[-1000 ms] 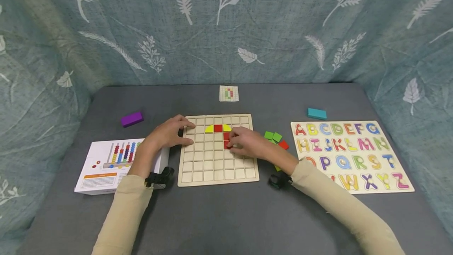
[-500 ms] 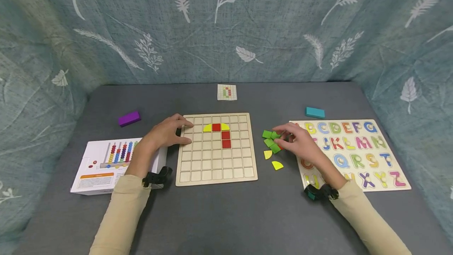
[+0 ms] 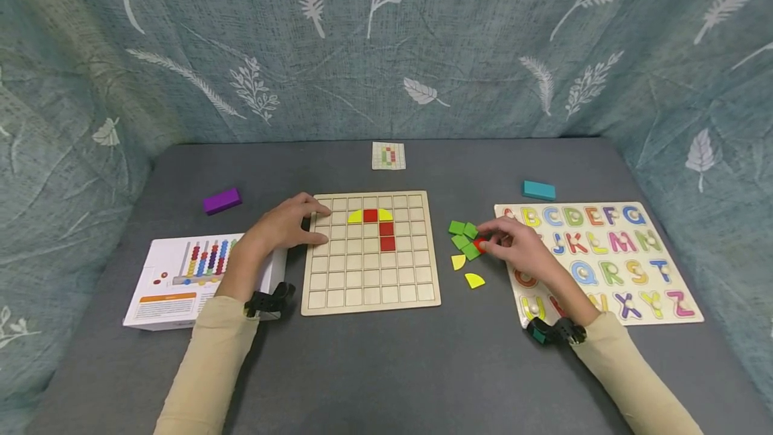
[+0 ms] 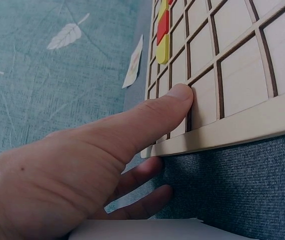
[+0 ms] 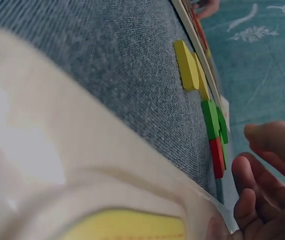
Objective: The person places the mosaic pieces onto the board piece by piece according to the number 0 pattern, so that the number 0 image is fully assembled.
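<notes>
The right hand (image 3: 519,250) reaches its fingertips to a red tile (image 3: 480,244), grip unclear. The left hand (image 3: 284,227) lies flat on the board (image 3: 370,287).

I see a red square tile (image 3: 480,244) flat on the grey mat, tucked against the green tiles (image 3: 464,237), right at my right hand's (image 3: 519,250) fingertips; can't tell if they touch it. Wooden grid board (image 3: 370,287) lies flat; my left hand (image 3: 284,227) rests on its left edge. It holds three red squares (image 3: 383,229) and two yellow quarter-rounds (image 3: 355,217).
</notes>
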### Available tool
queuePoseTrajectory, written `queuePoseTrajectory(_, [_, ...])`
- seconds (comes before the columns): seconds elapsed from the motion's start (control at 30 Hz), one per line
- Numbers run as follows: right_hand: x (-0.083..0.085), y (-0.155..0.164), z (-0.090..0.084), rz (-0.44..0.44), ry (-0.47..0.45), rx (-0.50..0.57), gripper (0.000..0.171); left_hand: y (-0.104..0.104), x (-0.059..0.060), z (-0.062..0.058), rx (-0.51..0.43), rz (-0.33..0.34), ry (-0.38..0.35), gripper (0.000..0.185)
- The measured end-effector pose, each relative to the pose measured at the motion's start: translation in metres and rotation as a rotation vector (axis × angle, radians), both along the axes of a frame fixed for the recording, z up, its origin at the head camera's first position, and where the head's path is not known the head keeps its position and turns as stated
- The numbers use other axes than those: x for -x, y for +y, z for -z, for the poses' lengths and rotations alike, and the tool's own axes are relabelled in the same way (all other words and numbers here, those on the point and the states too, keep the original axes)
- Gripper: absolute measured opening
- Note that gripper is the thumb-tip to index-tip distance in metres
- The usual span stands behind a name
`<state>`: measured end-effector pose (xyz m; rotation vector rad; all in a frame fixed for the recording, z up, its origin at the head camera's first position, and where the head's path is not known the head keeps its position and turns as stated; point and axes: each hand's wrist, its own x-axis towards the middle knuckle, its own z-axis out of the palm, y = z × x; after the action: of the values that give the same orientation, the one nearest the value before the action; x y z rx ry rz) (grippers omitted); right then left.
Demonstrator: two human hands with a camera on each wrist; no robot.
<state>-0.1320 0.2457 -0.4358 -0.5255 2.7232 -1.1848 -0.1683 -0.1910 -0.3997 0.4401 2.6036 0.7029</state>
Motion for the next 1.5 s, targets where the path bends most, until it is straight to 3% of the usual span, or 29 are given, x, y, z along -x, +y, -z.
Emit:
queuePoseTrajectory(0.3, [0.004, 0.006, 0.005, -0.024, -0.009, -0.002, 0.023, 0.001, 0.002, -0.002, 0.011, 0.004, -0.002, 0.056])
queuePoseTrajectory(0.77, [0.006, 0.013, 0.008, -0.137, -0.065, -0.012, 0.026, 0.0, 0.001, 0.002, 0.01, 0.003, -0.001, 0.055])
queuePoseTrajectory(1.23, [0.006, 0.006, 0.0, -0.151, -0.036, -0.128, 0.027, 0.0, 0.002, 0.0, 0.011, -0.003, -0.004, 0.055])
queuePoseTrajectory(1.5, [0.006, 0.005, -0.005, -0.168, -0.064, -0.115, 0.027, -0.001, 0.003, -0.001, 0.001, 0.002, -0.007, 0.054])
